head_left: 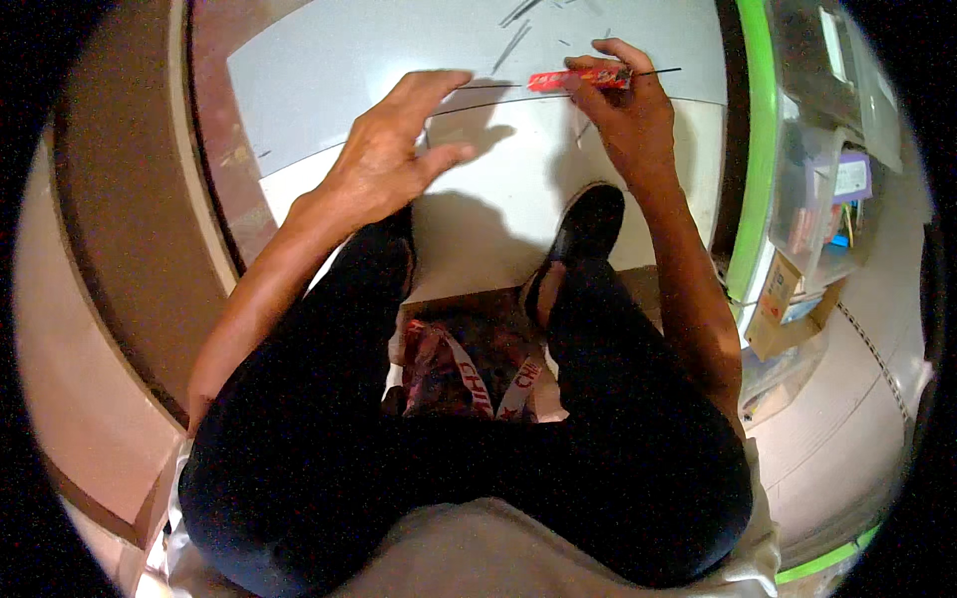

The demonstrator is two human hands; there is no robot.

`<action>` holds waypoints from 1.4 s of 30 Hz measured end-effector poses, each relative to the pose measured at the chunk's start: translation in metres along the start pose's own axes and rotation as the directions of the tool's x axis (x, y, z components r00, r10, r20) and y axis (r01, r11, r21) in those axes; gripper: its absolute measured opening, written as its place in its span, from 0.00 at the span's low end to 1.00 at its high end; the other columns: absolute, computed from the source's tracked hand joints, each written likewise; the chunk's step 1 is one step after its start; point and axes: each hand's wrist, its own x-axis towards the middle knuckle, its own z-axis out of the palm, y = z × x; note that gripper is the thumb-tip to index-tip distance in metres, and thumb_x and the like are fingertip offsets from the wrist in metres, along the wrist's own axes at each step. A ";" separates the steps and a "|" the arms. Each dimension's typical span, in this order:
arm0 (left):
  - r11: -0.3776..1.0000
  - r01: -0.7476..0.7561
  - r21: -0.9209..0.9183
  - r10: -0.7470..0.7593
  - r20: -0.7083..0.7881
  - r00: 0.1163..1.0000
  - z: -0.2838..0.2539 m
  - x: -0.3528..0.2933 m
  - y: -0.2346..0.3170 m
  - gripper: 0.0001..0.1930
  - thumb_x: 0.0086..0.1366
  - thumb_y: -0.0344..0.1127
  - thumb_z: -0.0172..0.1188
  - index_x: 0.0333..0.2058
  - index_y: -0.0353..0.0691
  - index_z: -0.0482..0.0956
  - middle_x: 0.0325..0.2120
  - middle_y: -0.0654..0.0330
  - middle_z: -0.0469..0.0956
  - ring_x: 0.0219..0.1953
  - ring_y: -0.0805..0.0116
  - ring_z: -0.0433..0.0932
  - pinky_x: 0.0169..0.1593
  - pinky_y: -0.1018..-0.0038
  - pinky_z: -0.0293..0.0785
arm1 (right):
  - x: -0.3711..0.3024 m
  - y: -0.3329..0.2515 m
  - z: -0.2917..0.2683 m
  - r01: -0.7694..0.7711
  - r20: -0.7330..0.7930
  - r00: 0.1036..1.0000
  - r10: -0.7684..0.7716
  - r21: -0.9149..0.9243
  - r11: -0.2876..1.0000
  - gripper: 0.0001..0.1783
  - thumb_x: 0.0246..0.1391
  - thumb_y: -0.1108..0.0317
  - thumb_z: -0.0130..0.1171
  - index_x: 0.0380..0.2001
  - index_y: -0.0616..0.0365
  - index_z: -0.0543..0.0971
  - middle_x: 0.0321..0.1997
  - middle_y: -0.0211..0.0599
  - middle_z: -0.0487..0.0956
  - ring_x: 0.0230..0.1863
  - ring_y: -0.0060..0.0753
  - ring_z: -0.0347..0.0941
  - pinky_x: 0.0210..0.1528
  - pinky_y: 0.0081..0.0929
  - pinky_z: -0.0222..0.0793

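My right hand (635, 105) pinches a small, slim red printed piece (578, 79), perhaps a tube or wrapper, above a grey sheet. A thin dark rod (660, 71) sticks out to the right past my fingers; I cannot tell whether it belongs to the red piece. To the left, my left hand (391, 145) hovers with its thumb and fingers apart, holding nothing. Close to its index fingertip a thin dark line or strip (490, 87) runs toward the red piece. Several dark narrow strips (512, 47) lie farther back on the grey sheet (309, 85).
Below the sheet is a pale surface (469, 239), where my dark shoe (590, 224) rests. A bag with red-lettered straps (469, 374) lies between my legs. Along the right stand a green edge (755, 149), clear plastic bins (812, 214) and an open cardboard box (783, 304).
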 end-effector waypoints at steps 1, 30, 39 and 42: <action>0.999 -0.033 0.005 0.033 -0.017 0.999 -0.001 0.001 0.004 0.25 0.57 0.32 0.61 0.55 0.43 0.67 0.48 0.54 0.71 0.47 0.59 0.74 0.50 0.67 0.73 | -0.005 -0.010 0.010 -0.002 0.049 0.999 0.000 0.041 0.999 0.25 0.49 0.67 0.64 0.49 0.57 0.66 0.40 0.38 0.81 0.40 0.30 0.78 0.45 0.27 0.73; 0.997 -0.040 0.062 0.048 -0.140 0.989 -0.008 -0.009 -0.015 0.14 0.54 0.26 0.63 0.41 0.36 0.76 0.37 0.53 0.77 0.39 0.59 0.78 0.44 0.71 0.74 | -0.020 -0.086 0.008 -0.176 -0.053 0.980 0.193 0.239 0.955 0.10 0.53 0.68 0.61 0.37 0.62 0.81 0.27 0.32 0.80 0.24 0.19 0.73 0.28 0.17 0.71; 0.987 0.090 -0.132 -0.105 -0.116 0.988 -0.007 -0.010 -0.013 0.14 0.56 0.27 0.63 0.42 0.37 0.76 0.36 0.58 0.77 0.37 0.65 0.77 0.43 0.74 0.73 | -0.017 -0.076 0.012 -0.372 0.023 0.919 0.393 0.377 0.848 0.13 0.57 0.64 0.57 0.38 0.64 0.80 0.27 0.37 0.79 0.23 0.23 0.72 0.28 0.22 0.70; 0.953 0.139 -0.270 -0.161 -0.064 0.985 -0.004 -0.009 -0.016 0.15 0.57 0.28 0.62 0.44 0.38 0.76 0.36 0.61 0.77 0.37 0.69 0.76 0.44 0.75 0.72 | -0.018 -0.074 0.016 -0.392 0.037 0.907 0.420 0.441 0.807 0.13 0.56 0.63 0.58 0.37 0.64 0.80 0.25 0.36 0.79 0.23 0.23 0.73 0.29 0.21 0.71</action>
